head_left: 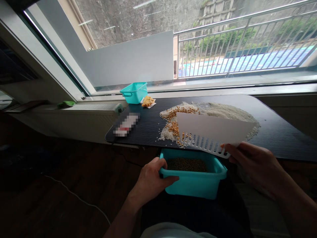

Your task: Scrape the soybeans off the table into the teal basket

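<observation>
My left hand (154, 180) grips the left rim of a turquoise plastic bin (193, 185), held below the table's front edge. Inside the bin lies a layer of small brownish-yellow beans (187, 164), which look like soybeans. In my right hand (250, 160) is a white flat plastic piece with a row of slots along one edge (213, 130), pinched at its lower right end. It is tilted above the table edge and the bin's back rim. Behind it, white rice (230, 112) mixed with yellow beans (173, 127) spreads over the dark table; the piece hides part of the pile.
On the dark table (279, 129), a second turquoise bin (135, 94) stands at the back left beside a folded yellowish item on white paper (148, 101). A pixelated flat object (126, 125) lies near the left edge. A radiator (96, 115) and a window are beyond; a white cable (76, 195) crosses the floor.
</observation>
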Demonstrator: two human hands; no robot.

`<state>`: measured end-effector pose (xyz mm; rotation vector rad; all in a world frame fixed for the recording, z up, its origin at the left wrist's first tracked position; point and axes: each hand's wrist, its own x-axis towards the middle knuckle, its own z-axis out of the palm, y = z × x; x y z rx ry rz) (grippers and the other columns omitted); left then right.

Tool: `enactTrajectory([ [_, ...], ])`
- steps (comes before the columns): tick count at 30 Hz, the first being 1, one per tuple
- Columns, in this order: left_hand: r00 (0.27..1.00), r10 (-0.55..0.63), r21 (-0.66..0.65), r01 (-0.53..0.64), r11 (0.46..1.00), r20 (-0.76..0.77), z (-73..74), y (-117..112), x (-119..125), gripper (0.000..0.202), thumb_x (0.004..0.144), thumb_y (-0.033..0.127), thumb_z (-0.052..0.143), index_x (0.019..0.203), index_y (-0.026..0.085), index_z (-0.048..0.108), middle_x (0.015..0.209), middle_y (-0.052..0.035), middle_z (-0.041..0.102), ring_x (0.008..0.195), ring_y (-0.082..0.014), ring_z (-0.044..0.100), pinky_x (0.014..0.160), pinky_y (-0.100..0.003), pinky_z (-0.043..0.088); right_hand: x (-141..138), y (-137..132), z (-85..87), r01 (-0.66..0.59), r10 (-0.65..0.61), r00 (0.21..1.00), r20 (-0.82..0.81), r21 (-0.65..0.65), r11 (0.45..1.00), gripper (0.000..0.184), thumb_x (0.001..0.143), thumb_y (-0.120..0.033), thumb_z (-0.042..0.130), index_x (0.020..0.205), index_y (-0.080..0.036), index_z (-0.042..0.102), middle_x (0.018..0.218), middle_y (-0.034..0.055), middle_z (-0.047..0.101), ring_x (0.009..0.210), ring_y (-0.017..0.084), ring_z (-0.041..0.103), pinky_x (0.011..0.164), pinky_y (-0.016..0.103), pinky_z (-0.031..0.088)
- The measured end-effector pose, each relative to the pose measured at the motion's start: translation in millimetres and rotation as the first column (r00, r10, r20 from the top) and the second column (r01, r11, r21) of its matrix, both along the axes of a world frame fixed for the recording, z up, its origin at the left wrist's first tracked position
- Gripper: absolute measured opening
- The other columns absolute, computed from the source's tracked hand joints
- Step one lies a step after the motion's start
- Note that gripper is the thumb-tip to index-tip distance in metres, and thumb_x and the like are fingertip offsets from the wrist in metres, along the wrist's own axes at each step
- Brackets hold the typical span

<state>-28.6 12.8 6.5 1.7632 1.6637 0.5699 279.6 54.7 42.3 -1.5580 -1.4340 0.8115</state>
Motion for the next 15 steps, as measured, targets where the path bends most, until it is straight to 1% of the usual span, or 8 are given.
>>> enactTrajectory([
  [3,1.000,0.004,0.002,-0.004,1.000,0.002,0.9,-0.1,0.4,0.034,0.079,0.035,0.085,0.077,0.023,0.053,0.076,0.0074,0.046,0.070,-0.0146,0.048,0.066,-0.029,0.031,-1.7,-2.7,-8.6,-0.036,0.035,0.999,0.006,0.021,0.999,0.068,0.069,-0.089,0.075,0.072,-0.022,0.079,0.057,0.0024,0.065,0.054,0.017,0.055,0.050,0.028,0.044],
  [7,1.000,0.009,-0.004,-0.009,1.000,0.000,4.1,0.2,1.2,0.033,0.079,0.034,0.086,0.076,0.022,0.054,0.076,0.0068,0.048,0.071,-0.0150,0.050,0.067,-0.029,0.032,-0.8,-4.1,-22.5,-0.114,0.113,0.992,0.050,0.023,0.993,0.060,0.079,-0.082,0.071,0.074,-0.024,0.081,0.059,0.0010,0.066,0.056,0.017,0.059,0.051,0.027,0.049],
  [11,1.000,0.016,-0.001,-0.016,1.000,-0.002,6.1,0.3,2.3,0.033,0.078,0.031,0.086,0.075,0.022,0.055,0.075,0.0066,0.050,0.072,-0.0152,0.052,0.067,-0.028,0.032,3.6,-5.2,-29.6,-0.105,0.103,0.991,0.089,0.014,0.994,0.056,0.083,-0.079,0.069,0.077,-0.025,0.082,0.059,0.0016,0.069,0.057,0.019,0.064,0.053,0.027,0.053],
  [15,1.000,0.014,0.010,-0.014,1.000,0.003,6.1,-0.3,2.2,0.032,0.078,0.032,0.086,0.074,0.022,0.055,0.075,0.0065,0.052,0.071,-0.0150,0.052,0.066,-0.028,0.032,11.6,-7.5,-30.1,-0.065,0.065,0.995,0.069,0.007,0.998,0.058,0.079,-0.080,0.073,0.086,-0.024,0.087,0.062,0.0042,0.073,0.058,0.022,0.067,0.054,0.031,0.055],
])
